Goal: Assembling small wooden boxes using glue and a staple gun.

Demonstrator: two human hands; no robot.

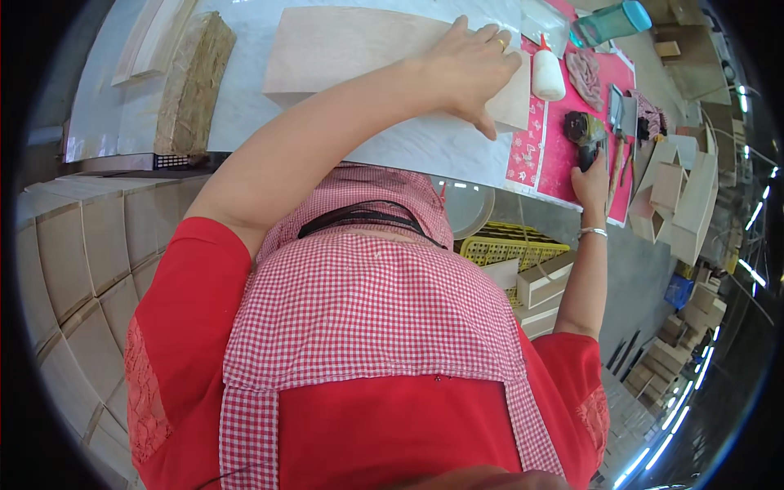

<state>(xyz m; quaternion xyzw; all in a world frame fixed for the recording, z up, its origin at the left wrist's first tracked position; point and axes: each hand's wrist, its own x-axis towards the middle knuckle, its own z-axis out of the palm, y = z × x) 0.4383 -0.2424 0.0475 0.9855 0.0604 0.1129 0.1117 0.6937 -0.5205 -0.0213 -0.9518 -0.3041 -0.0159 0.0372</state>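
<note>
My left hand (pixel 474 69) lies with spread fingers on the right end of a long pale wooden box (pixel 351 41). The box rests on the white tabletop, and my left forearm crosses over part of it. At the right, my right hand (pixel 591 175) wraps round the dark grip of a handheld power tool (pixel 581 131) on the pink cloth; its exact kind is unclear. A white glue bottle (pixel 548 75) with a red tip stands beside the box, close to my left fingers.
A rough wooden block (pixel 194 86) and thin boards (pixel 155 41) lie at the left. A crumpled rag (pixel 585 77), a teal bottle (pixel 611 24) and hand tools (pixel 618 155) share the pink cloth (pixel 555 163). Below the table is a yellow basket (pixel 510 245); wooden boxes (pixel 690 196) stand at right.
</note>
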